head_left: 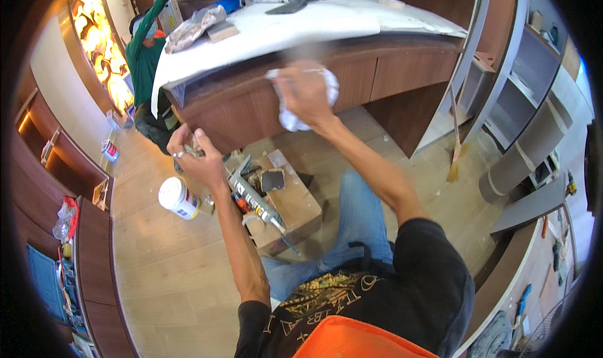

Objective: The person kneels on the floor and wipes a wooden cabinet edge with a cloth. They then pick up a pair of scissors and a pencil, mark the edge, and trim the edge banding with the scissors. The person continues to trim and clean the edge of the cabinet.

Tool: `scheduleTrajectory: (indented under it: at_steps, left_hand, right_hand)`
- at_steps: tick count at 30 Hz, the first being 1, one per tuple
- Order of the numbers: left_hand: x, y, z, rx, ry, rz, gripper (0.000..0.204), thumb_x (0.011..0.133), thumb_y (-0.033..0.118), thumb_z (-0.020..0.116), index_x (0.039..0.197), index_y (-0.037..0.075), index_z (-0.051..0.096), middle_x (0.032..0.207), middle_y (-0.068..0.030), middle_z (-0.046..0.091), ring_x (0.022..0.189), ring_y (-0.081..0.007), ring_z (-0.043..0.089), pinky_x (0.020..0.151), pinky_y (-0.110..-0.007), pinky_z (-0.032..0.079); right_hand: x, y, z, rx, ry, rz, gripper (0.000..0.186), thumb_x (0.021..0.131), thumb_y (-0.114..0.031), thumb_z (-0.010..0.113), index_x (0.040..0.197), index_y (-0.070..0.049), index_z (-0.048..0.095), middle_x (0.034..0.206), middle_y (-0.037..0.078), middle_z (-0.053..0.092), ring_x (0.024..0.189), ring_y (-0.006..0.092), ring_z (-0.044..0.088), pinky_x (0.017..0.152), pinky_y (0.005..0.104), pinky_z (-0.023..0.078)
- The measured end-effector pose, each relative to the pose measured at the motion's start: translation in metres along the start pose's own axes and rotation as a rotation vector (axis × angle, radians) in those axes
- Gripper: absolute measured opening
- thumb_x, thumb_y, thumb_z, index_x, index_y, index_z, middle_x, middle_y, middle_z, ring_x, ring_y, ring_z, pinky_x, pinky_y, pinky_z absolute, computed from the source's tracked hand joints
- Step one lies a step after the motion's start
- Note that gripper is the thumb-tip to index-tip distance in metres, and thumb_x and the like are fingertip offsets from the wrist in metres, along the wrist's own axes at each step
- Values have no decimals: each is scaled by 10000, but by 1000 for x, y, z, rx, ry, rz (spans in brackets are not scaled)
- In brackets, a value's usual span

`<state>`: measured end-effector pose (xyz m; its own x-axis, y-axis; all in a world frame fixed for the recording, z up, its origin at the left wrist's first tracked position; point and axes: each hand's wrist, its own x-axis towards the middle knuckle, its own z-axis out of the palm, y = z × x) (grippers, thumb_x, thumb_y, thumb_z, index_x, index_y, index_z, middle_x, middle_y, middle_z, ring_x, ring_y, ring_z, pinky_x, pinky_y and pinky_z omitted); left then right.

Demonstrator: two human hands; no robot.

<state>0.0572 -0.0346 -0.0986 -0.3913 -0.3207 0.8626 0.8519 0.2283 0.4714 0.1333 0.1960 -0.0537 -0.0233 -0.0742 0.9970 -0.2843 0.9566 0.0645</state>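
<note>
My right hand (304, 97) is closed on a crumpled white cloth (289, 116), held against the front of a brown wood-veneer cabinet (405, 72), slightly blurred. My left hand (195, 154), a ring on one finger, is lower by the cabinet's left end, its thumb apart from its bent fingers. Below it a caulking gun with a tube (254, 198) lies on a worn cardboard box (286, 220). A white bucket (176, 195) stands to the left of the box. A white sheet (320, 22) covers the cabinet top, with tools and paper on it.
A co-worker in a green top (144, 75) is beyond the cabinet's left end. Shelving (524, 81), a rolled sheet (515, 163) and a broom (452, 166) are at right. A dark wood cabinet (94, 257) with bags and tools lines the left; wooden flooring (157, 264) lies between.
</note>
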Motion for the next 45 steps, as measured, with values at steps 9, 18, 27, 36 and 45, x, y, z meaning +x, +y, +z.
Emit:
scheduleTrajectory:
  at_steps: [9, 18, 27, 36, 45]
  left_hand:
    - [53, 83, 106, -45, -74, 619, 270, 824, -42, 663, 1072, 63, 671, 1114, -128, 623, 1045, -293, 602, 961, -409, 461]
    - [46, 60, 133, 13, 0, 701, 370, 740, 2, 695, 1063, 184, 685, 1100, -2, 647, 1055, -187, 593, 1041, -432, 411]
    - [52, 54, 126, 4, -6, 657, 324, 799, -11, 689, 1080, 150, 700, 1102, -21, 673, 1082, -199, 595, 1082, -449, 391]
    - [52, 67, 134, 114, 45, 716, 335, 785, -10, 697, 1075, 158, 700, 1108, -19, 673, 1083, -202, 598, 1086, -453, 375]
    - [52, 71, 136, 242, 39, 738, 336, 776, 11, 698, 1059, 192, 694, 1101, 4, 676, 1076, -190, 616, 1098, -453, 369]
  right_hand:
    - [23, 78, -39, -275, 418, 538, 260, 941, -279, 616, 831, -47, 576, 827, 113, 554, 859, 278, 522, 800, 455, 384]
    - [10, 165, -93, -658, 436, 266, 227, 837, -188, 708, 708, -81, 554, 692, 62, 544, 719, 243, 498, 703, 405, 370]
    - [4, 162, -64, -548, 398, 10, 208, 765, -53, 702, 714, -98, 505, 700, 48, 506, 707, 263, 478, 695, 414, 341]
    - [-9, 282, -154, -747, 517, 391, 149, 829, -146, 642, 800, -29, 554, 820, 134, 581, 846, 346, 538, 793, 466, 370]
    - [-12, 237, -118, -559, 514, 394, 191, 866, -163, 642, 761, -50, 529, 780, 147, 594, 788, 345, 566, 729, 461, 413]
